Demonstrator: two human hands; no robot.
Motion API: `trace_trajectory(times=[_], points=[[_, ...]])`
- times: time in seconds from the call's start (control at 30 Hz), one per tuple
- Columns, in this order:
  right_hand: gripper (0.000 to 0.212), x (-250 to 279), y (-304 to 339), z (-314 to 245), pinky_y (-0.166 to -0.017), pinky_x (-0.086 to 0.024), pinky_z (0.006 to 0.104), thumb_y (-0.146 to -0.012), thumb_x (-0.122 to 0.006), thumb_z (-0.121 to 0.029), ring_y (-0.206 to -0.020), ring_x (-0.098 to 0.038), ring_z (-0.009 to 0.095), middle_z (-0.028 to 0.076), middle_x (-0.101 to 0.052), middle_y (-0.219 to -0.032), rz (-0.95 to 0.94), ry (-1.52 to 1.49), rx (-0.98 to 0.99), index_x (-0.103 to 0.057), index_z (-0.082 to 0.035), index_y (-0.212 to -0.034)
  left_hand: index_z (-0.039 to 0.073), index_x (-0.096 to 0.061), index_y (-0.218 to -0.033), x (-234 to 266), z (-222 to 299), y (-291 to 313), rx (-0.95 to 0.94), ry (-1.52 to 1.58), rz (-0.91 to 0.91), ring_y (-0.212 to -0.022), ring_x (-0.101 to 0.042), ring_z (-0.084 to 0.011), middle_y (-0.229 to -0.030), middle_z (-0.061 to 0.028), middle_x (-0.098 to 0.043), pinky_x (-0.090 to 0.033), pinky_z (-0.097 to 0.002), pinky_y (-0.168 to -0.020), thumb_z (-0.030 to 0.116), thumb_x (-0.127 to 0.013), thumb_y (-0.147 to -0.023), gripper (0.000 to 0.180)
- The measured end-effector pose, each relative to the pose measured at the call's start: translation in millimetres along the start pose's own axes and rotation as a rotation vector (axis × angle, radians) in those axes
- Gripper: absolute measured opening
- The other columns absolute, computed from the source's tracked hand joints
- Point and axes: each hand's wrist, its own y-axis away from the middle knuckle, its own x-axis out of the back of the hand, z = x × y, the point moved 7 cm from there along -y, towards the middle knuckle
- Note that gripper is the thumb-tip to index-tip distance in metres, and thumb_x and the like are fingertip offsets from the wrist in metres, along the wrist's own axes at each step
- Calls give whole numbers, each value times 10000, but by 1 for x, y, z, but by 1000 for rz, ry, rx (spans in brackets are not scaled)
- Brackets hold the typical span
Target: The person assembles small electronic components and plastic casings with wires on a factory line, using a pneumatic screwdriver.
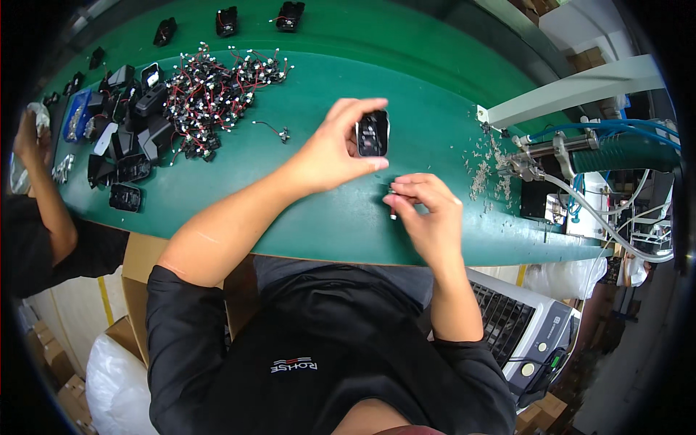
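Note:
My left hand (335,148) is closed round the sides of a small black plastic housing (373,135), its open hollow side facing up. Just below and to the right, my right hand (429,210) pinches a small wired connector (393,206) with a red lead and a white plug; part of it is hidden by the fingers. The two hands are apart, both above the green table. To the left lies a large heap of red-and-black wired connectors (210,98), and a single wired connector (272,131) rests alone between the heap and my left hand.
Black housings (133,167) pile up at the left by a blue bin (77,116). More housings (226,22) stand along the far green strip. Small screws (481,177) are scattered at right, near a mounted pneumatic tool (551,148) with hoses. Another person's arm (45,188) reaches in at far left.

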Motion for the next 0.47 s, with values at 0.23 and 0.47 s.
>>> trace_trajectory(times=[0.23,0.47], points=[[215,9,-4,-25,-743,-626,325,-805,-775,82,-894,-749,224,147,-731,-1102,111,-55,220,-750,-12,-996,85,-432,-1477,-27,24,18,-166,-317,-169,-1149,-590,-381,-1318,-168,-474,-538,-436,-985,43,-872,-710,886],[249,-6,3,-26,-791,-605,364,-817,-769,25,-953,-727,300,138,-725,-1134,138,244,389,-738,-65,-1047,92,-476,-1428,-29,26,19,-173,-373,-117,-1235,-542,-345,-1323,-159,-500,-536,-398,-968,9,-847,-720,804]])
